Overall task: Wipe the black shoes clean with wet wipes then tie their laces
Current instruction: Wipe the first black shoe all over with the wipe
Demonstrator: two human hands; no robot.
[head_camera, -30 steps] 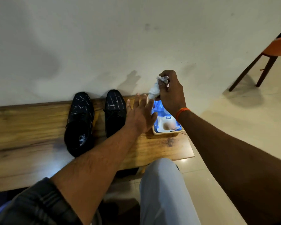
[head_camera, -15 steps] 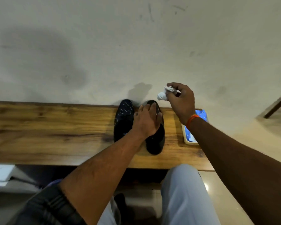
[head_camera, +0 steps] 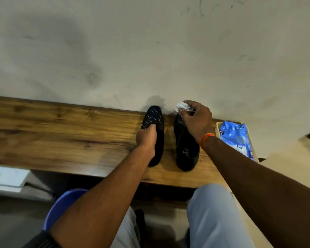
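Two black shoes with thin white line marks stand side by side on a wooden bench (head_camera: 64,133), toes toward the wall. My left hand (head_camera: 147,138) grips the left shoe (head_camera: 155,117), fingers tucked into its opening. My right hand (head_camera: 195,120) hovers over the toe of the right shoe (head_camera: 186,151) and pinches a crumpled white wet wipe (head_camera: 182,106). No laces are visible on either shoe.
A blue wet-wipe pack (head_camera: 236,138) lies in a pale tray (head_camera: 217,127) at the bench's right end. The wall rises right behind the bench. A blue stool edge (head_camera: 61,206) and my grey-trousered knees are below. A white slab (head_camera: 5,178) sits lower left.
My left hand moved from the right shoe onto the left shoe and closed on it. My right hand carried the wipe from the pack over the right shoe's toe. The view swung left.
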